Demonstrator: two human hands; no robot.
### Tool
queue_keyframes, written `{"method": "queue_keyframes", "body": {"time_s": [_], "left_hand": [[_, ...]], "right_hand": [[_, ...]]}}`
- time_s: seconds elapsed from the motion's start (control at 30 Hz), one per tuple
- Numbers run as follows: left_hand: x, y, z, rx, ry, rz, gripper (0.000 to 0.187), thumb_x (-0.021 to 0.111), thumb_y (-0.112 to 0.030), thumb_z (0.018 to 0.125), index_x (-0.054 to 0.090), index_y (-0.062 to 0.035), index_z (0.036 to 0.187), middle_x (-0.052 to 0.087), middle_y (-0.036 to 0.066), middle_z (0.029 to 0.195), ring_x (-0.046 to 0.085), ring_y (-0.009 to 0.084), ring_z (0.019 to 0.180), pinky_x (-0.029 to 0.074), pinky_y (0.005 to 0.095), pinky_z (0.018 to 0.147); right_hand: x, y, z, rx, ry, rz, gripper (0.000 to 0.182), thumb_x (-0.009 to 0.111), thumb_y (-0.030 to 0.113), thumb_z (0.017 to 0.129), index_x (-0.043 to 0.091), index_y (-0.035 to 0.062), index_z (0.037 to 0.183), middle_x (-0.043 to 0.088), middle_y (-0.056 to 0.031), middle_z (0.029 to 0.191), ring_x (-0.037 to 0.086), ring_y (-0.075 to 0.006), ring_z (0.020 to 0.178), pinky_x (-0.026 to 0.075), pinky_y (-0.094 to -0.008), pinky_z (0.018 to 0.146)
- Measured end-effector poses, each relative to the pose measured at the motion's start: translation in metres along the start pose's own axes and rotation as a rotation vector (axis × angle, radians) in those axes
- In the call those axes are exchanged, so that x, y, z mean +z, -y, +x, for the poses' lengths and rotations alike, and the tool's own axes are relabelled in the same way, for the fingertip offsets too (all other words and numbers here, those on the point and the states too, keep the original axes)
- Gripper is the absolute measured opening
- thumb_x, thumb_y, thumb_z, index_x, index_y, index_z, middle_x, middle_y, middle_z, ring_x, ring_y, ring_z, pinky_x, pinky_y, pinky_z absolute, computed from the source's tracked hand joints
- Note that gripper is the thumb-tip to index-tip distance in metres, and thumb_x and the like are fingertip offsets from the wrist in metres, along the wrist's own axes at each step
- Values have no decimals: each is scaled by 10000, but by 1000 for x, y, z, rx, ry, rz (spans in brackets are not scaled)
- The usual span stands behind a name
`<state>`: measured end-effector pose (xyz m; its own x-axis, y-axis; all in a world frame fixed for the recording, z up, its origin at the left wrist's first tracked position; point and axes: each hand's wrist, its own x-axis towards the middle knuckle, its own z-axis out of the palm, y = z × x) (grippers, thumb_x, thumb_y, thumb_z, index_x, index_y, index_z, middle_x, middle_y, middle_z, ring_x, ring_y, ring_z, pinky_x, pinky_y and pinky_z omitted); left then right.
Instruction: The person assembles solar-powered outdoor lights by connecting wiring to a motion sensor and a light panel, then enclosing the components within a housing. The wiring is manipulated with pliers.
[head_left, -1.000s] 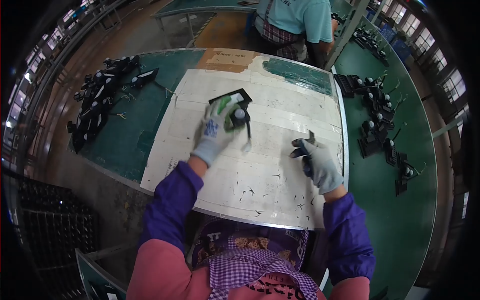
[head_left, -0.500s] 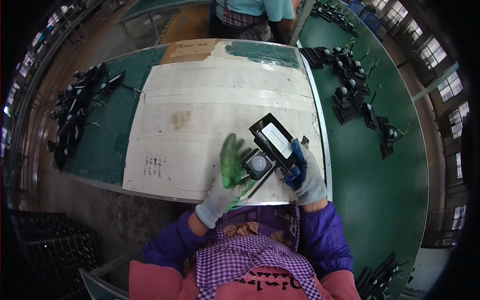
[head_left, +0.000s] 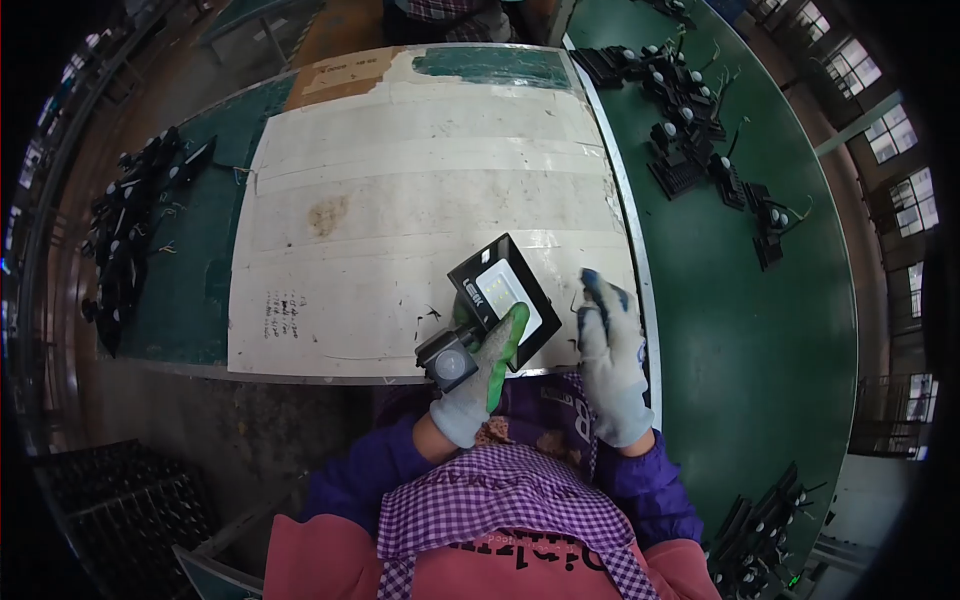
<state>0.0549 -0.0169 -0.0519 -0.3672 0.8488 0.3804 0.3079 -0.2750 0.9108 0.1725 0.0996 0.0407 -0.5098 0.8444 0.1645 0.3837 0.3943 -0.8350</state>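
A black LED floodlight (head_left: 541,294) with a pale front panel is tilted above the near part of the work table. Its square motion sensor (head_left: 447,361) with a round dome points down toward the left. My left hand (head_left: 487,372), in a grey and green glove, grips the floodlight by its lower side, thumb across the front panel and the other fingers mostly hidden behind. To the right, apart from the light, my right hand (head_left: 612,355) in a white and blue glove has its fingers parted and slightly bent; nothing shows between them.
White sheeting (head_left: 420,220) with handwriting and a brown stain covers the table. Black sensor lights lie in a row (head_left: 135,235) at left. More floodlights (head_left: 690,130) with loose wires lie on the green bench (head_left: 740,330) at right. A person (head_left: 455,15) is beyond the far edge.
My right hand has let go of the floodlight and moved slightly right. My left hand, open beside the sensor before, now grips the light, which has shifted left and turned. The view has shifted too.
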Motion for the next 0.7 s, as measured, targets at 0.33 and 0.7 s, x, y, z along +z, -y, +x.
{"method": "queue_keyframes", "body": {"time_s": [0.33,0.7], "left_hand": [[12,9,-14,-256,-11,-825,490,534,-180,977,381,8,1403,462,128,1388,457,201,1286,390,293,1067],[3,-29,8,-821,-194,-1081,316,599,-59,925,532,-77,1233,596,51,1125,600,98,967,516,219,811]], "right_hand": [[16,25,6,-164,37,-80,310,687,93,799,645,22,1097,585,-193,1080,634,-340,929,520,-363,770],[24,37,7,-116,-26,-171,273,666,91,821,633,7,1079,580,-209,1038,643,-346,838,526,-367,711]]}}
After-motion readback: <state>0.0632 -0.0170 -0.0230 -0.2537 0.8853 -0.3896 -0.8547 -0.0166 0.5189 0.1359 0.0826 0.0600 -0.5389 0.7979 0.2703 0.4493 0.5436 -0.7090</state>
